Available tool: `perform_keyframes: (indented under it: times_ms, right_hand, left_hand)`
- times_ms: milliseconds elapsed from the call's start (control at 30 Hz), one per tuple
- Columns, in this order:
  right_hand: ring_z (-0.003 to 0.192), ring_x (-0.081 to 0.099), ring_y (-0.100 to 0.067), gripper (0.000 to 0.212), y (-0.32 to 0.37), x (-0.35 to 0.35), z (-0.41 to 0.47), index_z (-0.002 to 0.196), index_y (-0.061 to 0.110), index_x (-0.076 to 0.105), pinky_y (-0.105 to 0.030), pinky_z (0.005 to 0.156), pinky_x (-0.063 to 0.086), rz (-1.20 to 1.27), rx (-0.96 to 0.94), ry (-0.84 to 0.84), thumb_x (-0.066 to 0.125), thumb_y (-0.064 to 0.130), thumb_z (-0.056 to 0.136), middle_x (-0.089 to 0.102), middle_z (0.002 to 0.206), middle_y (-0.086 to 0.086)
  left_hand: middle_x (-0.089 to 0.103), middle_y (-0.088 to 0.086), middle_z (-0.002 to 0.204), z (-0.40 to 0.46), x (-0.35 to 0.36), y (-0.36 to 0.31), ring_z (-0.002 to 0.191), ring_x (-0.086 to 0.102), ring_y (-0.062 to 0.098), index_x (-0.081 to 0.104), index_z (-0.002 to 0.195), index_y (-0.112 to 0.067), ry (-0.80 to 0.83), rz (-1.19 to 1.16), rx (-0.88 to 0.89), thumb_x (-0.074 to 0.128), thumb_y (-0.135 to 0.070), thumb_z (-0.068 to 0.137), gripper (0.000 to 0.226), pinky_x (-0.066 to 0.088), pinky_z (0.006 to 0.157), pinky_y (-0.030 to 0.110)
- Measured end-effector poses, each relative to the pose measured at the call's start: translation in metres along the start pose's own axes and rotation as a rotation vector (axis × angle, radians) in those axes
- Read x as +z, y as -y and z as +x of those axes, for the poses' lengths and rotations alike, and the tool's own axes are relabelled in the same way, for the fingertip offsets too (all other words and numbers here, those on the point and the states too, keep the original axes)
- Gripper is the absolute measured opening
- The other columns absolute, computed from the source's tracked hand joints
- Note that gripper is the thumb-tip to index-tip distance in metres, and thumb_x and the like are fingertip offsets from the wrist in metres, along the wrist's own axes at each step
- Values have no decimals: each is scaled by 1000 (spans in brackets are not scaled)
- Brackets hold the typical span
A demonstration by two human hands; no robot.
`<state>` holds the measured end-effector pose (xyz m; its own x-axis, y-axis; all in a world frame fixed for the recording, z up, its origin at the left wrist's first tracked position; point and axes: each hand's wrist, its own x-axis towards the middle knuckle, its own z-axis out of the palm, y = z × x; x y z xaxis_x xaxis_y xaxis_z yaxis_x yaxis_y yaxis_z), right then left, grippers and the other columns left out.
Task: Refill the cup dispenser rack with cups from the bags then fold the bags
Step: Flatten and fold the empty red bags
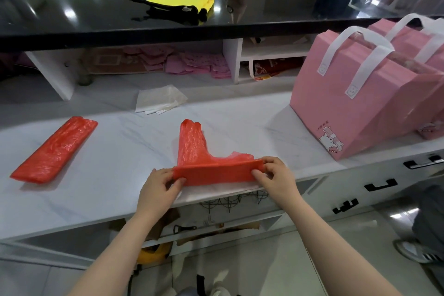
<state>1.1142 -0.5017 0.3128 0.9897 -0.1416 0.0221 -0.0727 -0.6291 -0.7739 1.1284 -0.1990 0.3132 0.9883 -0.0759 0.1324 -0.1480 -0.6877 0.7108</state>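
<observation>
Left hand (160, 185) and right hand (272, 174) pinching the ends of a red bag (216, 172) at the counter (125, 146) edge. Another folded bag (55, 149) far left; pink carriers (360, 94) right

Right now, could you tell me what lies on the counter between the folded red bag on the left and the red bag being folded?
Nothing: in the head view, the white counter is bare between the folded red bag and the red bag held by both hands.

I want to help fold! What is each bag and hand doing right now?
Red bag in hands: partly folded, one handle sticking up flat on the counter.
Other red bag: folded into a flat strip, lying apart.
Left hand: pinching the fold's left end.
Right hand: pinching its right end.
Pink carrier bags: standing upright.
</observation>
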Motion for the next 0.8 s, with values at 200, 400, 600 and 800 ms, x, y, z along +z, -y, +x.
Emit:
perform_keyframes:
  times_ms: [200, 400, 600, 800]
  right_hand:
    - [84, 52, 6, 37, -1, 4, 2, 62, 6, 56, -4, 67, 35, -56, 3, -38, 66, 30, 88, 52, 98, 17]
    - [92, 51, -10, 23, 3, 11, -3, 92, 29, 51, -21, 78, 41, -70, -82, -65, 72, 27, 82, 53, 97, 11]
    - [109, 47, -13, 51, 4, 10, -6, 138, 26, 48, -30, 98, 39, -122, -159, -38, 63, 15, 90, 56, 113, 7]
    - [130, 38, -25, 40, 1, 15, -11, 139, 24, 49, -31, 109, 24, -274, -203, -5, 48, 25, 99, 49, 139, -3]
  left_hand:
    - [62, -11, 76, 3, 6, 6, 80, 45, 2, 68, 68, -21, -21, 92, -4, 59, -43, 87, 31, 39, 77, 29]
    - [56, -16, 75, -1, 8, 3, 84, 50, 10, 63, 84, -25, -28, 138, -25, 61, -47, 82, 22, 35, 63, 19]
    - [16, 3, 156, -7, 6, 0, 137, 30, 23, 18, 148, -39, -20, 185, 79, 64, -33, 88, 75, 34, 106, 47]
    - [2, -10, 154, -5, 7, 10, 146, 1, 22, 9, 145, -37, 250, 459, 306, 38, -24, 102, 53, 0, 118, 40]
